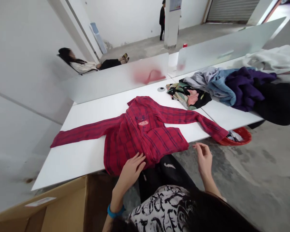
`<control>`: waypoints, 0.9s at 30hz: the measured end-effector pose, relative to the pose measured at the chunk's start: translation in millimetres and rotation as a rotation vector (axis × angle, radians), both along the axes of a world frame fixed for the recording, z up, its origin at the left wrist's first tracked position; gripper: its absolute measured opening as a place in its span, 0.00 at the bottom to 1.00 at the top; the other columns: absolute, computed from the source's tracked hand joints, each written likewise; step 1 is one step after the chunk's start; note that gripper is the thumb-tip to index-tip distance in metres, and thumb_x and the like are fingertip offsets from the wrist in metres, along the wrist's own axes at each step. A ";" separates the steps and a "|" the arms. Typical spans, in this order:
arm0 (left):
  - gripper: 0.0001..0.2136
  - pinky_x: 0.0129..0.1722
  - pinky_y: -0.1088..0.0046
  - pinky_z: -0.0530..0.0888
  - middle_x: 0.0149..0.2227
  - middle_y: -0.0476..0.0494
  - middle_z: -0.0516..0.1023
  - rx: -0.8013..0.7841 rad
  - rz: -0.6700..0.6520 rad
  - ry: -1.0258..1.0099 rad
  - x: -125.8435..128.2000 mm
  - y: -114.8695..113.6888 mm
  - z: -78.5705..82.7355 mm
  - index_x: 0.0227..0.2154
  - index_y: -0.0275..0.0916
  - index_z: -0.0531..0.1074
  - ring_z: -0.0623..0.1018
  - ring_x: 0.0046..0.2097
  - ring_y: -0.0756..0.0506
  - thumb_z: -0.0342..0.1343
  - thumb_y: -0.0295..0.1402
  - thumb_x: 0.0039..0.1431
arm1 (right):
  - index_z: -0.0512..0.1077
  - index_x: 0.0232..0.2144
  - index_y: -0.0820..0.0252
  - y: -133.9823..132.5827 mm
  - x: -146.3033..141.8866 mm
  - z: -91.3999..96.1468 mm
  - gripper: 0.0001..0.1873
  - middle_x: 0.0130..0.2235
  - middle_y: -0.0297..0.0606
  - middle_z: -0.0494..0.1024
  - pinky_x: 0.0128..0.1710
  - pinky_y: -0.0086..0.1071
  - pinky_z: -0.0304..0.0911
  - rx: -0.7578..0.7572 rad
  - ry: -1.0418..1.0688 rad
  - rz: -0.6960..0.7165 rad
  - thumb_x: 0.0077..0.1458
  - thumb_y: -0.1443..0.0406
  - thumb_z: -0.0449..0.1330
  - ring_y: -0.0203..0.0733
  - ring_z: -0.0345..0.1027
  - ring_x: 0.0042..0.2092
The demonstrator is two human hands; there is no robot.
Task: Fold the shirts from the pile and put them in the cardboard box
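One printed top (157, 209), two hands (132, 167), one shirt (132, 135), perhaps six heaped garments (244, 85).

You can slide your left hand (132, 167), on the lower front of the red shirt (125, 138), leftward over the white tabletop (74, 159) between the outstretched sleeve (87, 133) and the near edge, though the cardboard box (65, 203) stands just below. Your right hand (204, 157) has free air around it off that edge, but the overhanging cuff (219, 133) and red basket (247, 136) obstruct farther right. Ahead, the frosted divider (111, 82) bars the far side; heaped clothes (244, 88) crowd the right.
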State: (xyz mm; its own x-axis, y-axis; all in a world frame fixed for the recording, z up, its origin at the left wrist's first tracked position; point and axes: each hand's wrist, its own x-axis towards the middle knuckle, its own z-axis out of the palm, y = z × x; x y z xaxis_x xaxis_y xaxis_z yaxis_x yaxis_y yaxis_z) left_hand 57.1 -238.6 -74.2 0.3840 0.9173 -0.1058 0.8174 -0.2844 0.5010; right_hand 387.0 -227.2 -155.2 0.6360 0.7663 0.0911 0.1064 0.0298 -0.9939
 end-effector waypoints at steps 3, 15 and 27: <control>0.18 0.54 0.69 0.69 0.49 0.46 0.78 -0.038 0.083 -0.212 -6.8 19.1 18.5 0.47 0.43 0.74 0.76 0.52 0.47 0.41 0.41 0.66 | 0.70 0.33 0.59 12.7 -19.2 32.2 0.13 0.32 0.38 0.76 0.39 0.36 0.65 0.036 -0.113 0.158 0.56 0.55 0.57 0.41 0.70 0.35; 0.19 0.62 0.47 0.52 0.59 0.30 0.67 0.387 0.545 0.090 -64.7 174.5 -14.6 0.52 0.32 0.69 0.61 0.63 0.34 0.46 0.34 0.60 | 0.61 0.61 0.58 91.2 -157.7 53.5 0.28 0.65 0.49 0.56 0.62 0.60 0.42 -0.002 -1.209 0.805 0.62 0.54 0.52 0.58 0.43 0.66; 0.16 0.51 0.62 0.68 0.49 0.33 0.74 0.269 0.553 0.138 -88.9 234.5 8.7 0.48 0.33 0.69 0.73 0.51 0.41 0.43 0.32 0.61 | 0.67 0.55 0.63 231.8 -104.9 160.8 0.19 0.51 0.49 0.73 0.53 0.38 0.58 -0.088 -1.261 0.795 0.65 0.64 0.47 0.48 0.66 0.53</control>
State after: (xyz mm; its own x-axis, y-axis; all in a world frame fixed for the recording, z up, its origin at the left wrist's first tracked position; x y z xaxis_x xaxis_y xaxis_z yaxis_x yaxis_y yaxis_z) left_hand -31.8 -4.2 -65.5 -0.1557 0.9776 0.1415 0.9317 0.0978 0.3498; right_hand 282.2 4.6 5.6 -0.3994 0.8979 0.1853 0.8597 0.4370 -0.2646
